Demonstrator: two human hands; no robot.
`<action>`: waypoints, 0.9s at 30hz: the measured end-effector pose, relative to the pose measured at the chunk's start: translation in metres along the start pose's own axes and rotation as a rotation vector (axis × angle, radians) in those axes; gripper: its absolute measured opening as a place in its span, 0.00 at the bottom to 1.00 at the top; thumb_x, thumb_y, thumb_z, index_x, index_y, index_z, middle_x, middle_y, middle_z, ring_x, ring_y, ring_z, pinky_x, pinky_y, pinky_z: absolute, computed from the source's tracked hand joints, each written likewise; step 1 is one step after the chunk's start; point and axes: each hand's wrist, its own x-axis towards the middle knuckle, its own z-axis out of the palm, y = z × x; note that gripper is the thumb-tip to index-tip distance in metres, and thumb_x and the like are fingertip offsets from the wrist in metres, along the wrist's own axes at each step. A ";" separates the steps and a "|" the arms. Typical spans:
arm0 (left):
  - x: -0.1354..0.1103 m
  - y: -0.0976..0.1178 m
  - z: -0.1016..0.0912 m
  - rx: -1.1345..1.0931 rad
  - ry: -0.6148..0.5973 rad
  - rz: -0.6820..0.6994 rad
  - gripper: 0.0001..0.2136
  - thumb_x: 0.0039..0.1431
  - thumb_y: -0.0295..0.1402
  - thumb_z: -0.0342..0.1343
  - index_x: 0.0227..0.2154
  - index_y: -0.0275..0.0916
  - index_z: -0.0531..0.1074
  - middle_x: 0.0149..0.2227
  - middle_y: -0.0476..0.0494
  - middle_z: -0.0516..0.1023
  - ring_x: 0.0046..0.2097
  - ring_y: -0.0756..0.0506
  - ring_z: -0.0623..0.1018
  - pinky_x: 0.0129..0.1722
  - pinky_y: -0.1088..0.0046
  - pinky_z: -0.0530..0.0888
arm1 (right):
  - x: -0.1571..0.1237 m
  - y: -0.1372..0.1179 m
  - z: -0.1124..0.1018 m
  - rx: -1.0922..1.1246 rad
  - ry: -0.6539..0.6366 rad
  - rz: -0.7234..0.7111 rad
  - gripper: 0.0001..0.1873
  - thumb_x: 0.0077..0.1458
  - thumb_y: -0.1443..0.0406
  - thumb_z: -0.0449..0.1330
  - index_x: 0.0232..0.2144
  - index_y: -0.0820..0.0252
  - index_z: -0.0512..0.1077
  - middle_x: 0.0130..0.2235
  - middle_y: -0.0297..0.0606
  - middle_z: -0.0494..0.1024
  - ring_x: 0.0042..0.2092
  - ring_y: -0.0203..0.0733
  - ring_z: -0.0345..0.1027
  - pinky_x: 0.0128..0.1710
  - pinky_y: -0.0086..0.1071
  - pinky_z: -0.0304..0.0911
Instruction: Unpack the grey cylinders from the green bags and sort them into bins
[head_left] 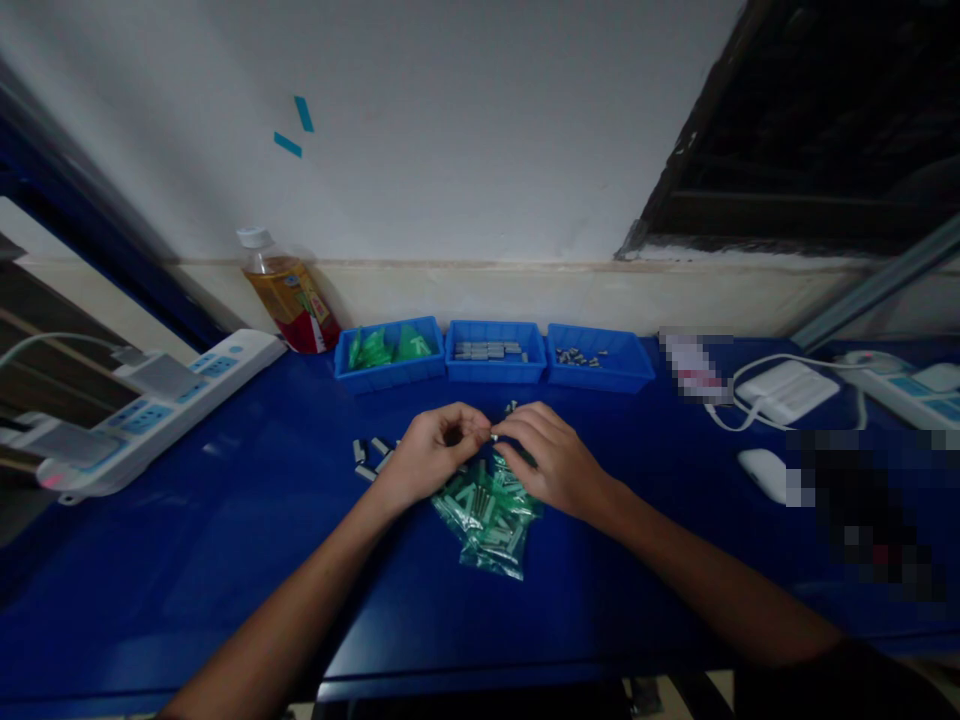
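Note:
My left hand (441,445) and my right hand (551,455) meet above the middle of the blue table, both with fingers pinched. A small shiny metal piece (494,437) shows at the right fingertips; its kind is too small to tell. What the left fingers pinch is hidden. Below and between the hands lies a pile of green clear plastic bags (491,535) with metal pieces in them. Several short grey metal cylinders (360,452) lie beside my left hand. A few small screw-like metal parts (512,407) lie just behind the right fingers.
Along the wall stand three blue bins, with green bags (371,347), grey cylinders (491,350) and small screw-like parts (577,357). A drink bottle (289,300) and a power strip (172,410) are left; a white charger (787,392) with cables and a white mouse (763,475) are right.

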 end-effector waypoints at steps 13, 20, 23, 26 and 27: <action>-0.006 0.003 -0.019 0.724 -0.339 0.178 0.10 0.60 0.30 0.50 0.43 0.41 0.72 0.43 0.44 0.74 0.45 0.45 0.73 0.47 0.67 0.67 | -0.008 0.103 -0.041 -0.491 0.304 0.549 0.12 0.56 0.60 0.54 0.30 0.61 0.73 0.35 0.44 0.76 0.42 0.49 0.64 0.41 0.41 0.55; -0.012 0.009 -0.015 0.788 -0.420 0.114 0.11 0.58 0.33 0.52 0.44 0.47 0.71 0.46 0.46 0.71 0.49 0.41 0.69 0.48 0.59 0.61 | -0.016 0.097 -0.032 -0.552 0.225 0.629 0.20 0.57 0.54 0.53 0.42 0.63 0.73 0.43 0.49 0.74 0.50 0.57 0.58 0.43 0.45 0.53; -0.013 0.011 -0.012 0.772 -0.395 0.134 0.10 0.56 0.29 0.52 0.41 0.44 0.71 0.45 0.46 0.71 0.49 0.41 0.68 0.49 0.58 0.58 | -0.009 0.064 -0.024 -0.447 0.206 0.483 0.16 0.57 0.57 0.54 0.40 0.61 0.73 0.42 0.45 0.75 0.50 0.53 0.59 0.45 0.44 0.54; -0.014 0.014 -0.010 0.777 -0.380 0.142 0.08 0.53 0.28 0.52 0.37 0.41 0.71 0.42 0.47 0.72 0.47 0.42 0.69 0.49 0.58 0.57 | -0.003 0.029 -0.017 -0.290 0.149 0.313 0.11 0.57 0.60 0.55 0.38 0.59 0.72 0.39 0.42 0.76 0.48 0.50 0.62 0.45 0.42 0.55; -0.014 0.014 -0.010 0.784 -0.379 0.139 0.07 0.53 0.28 0.53 0.36 0.40 0.71 0.41 0.47 0.72 0.46 0.42 0.69 0.48 0.58 0.57 | -0.002 0.019 -0.014 -0.240 0.124 0.265 0.10 0.57 0.60 0.56 0.38 0.59 0.72 0.38 0.41 0.76 0.48 0.49 0.62 0.45 0.42 0.55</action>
